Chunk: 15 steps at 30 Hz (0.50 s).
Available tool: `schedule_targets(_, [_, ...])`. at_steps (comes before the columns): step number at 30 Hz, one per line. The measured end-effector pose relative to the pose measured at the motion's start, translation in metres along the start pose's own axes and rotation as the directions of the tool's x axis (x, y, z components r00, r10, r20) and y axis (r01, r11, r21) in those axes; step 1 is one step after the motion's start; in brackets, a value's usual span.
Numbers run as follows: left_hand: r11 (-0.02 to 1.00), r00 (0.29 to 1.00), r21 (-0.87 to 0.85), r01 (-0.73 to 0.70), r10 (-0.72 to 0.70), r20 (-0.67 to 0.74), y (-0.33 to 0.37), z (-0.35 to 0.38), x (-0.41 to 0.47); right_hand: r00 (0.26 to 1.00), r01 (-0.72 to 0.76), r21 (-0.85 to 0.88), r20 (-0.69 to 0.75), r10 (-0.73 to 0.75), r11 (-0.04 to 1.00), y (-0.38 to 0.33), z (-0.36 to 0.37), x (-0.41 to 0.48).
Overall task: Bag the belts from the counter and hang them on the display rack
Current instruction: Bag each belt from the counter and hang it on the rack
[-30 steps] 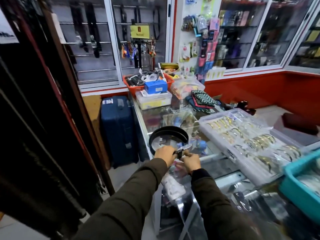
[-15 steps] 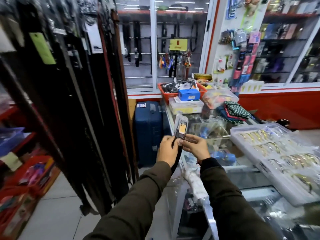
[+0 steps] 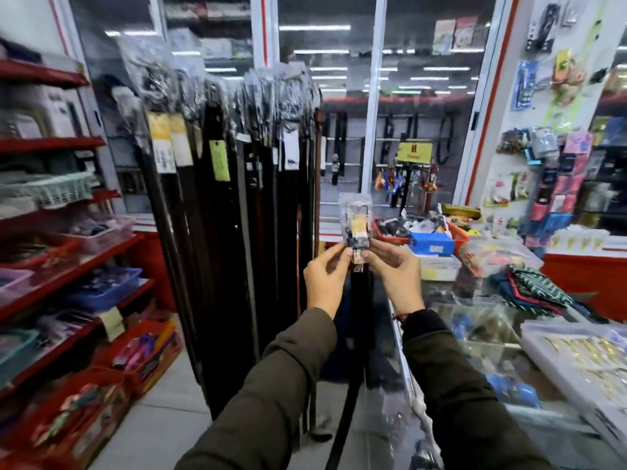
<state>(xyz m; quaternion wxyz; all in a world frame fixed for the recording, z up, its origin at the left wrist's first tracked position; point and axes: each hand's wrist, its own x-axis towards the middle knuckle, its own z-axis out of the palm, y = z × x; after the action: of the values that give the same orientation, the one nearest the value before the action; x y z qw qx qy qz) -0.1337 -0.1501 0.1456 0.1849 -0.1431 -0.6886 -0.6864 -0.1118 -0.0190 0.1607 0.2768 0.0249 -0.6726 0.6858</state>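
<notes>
A black belt hangs straight down in front of me, its buckle end inside a small clear plastic bag with a yellow tag. My left hand pinches the bag's lower left edge and my right hand pinches its lower right edge, holding it upright at chest height. The display rack, crowded with several dark bagged belts and paper tags, stands just left of the held belt. The glass counter lies to my right.
Red shelves with baskets and boxes line the left wall. On the counter sit a clear tray of gold bracelets, folded cloths, a red basket and a blue box. Bare floor tiles lie between shelves and rack.
The belt came off the counter, where it lay coiled, and was raised upright. My view swung left and up, bringing the rack and red shelves into sight. Both hands stayed on the bagged buckle.
</notes>
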Motion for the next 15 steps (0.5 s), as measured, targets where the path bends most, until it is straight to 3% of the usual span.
schedule_targets(3, [0.997,0.999,-0.067,-0.034,0.032,-0.031,0.030,-0.010,0.020,0.995,0.092,0.029,0.042,-0.093,0.995,-0.034,0.018,0.014])
schedule_targets(7, [0.980,0.976,-0.070,-0.187,0.177,-0.130,0.082,-0.022,0.054,0.977,0.191,0.141,0.065,-0.202,0.971,-0.083,0.042,0.037])
schedule_targets(15, [0.933,0.915,-0.011,-0.359,0.350,-0.201,0.168,-0.053,0.102,0.962,0.211,0.284,0.106,-0.250,0.935,-0.151,0.085,0.067])
